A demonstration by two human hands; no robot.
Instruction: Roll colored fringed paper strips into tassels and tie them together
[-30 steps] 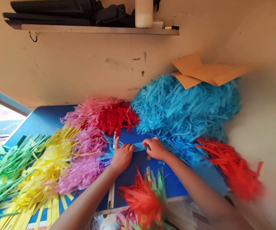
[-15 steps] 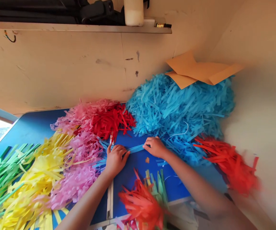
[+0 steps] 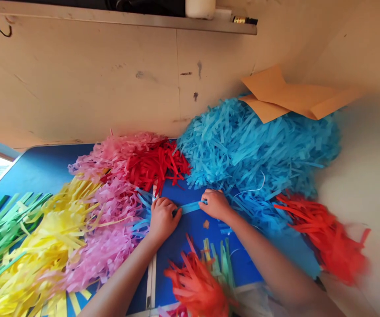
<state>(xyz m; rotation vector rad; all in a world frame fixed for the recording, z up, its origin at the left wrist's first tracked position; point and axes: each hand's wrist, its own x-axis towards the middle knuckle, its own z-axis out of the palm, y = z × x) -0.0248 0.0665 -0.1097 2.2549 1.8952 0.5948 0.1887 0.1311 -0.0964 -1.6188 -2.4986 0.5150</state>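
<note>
A flat band of blue tissue paper (image 3: 190, 207) stretches between my two hands, low over the blue table (image 3: 176, 231). At its left end my left hand (image 3: 164, 217) is closed, and loose blue fringe strips (image 3: 141, 225) stick out past that hand over the pink pile. My right hand (image 3: 216, 204) pinches the other end, its fingers curled around the paper. Behind and right of it rises a large heap of blue paper fringe (image 3: 259, 145). A white string (image 3: 251, 190) curves over the front of that heap.
Pink (image 3: 110, 215), dark red (image 3: 158, 165), yellow (image 3: 49, 237) and green fringe (image 3: 8, 237) cover the left side. Red-orange tassels lie in front (image 3: 198, 281) and at right (image 3: 328, 237). Brown paper (image 3: 295, 94) tops the blue heap. A shelf (image 3: 127, 18) overhangs the back wall.
The view has tilted down and shifted slightly, so the scene sits further right and higher. Both hands keep their hold on the blue paper, the left hand's fingers curling a little more.
</note>
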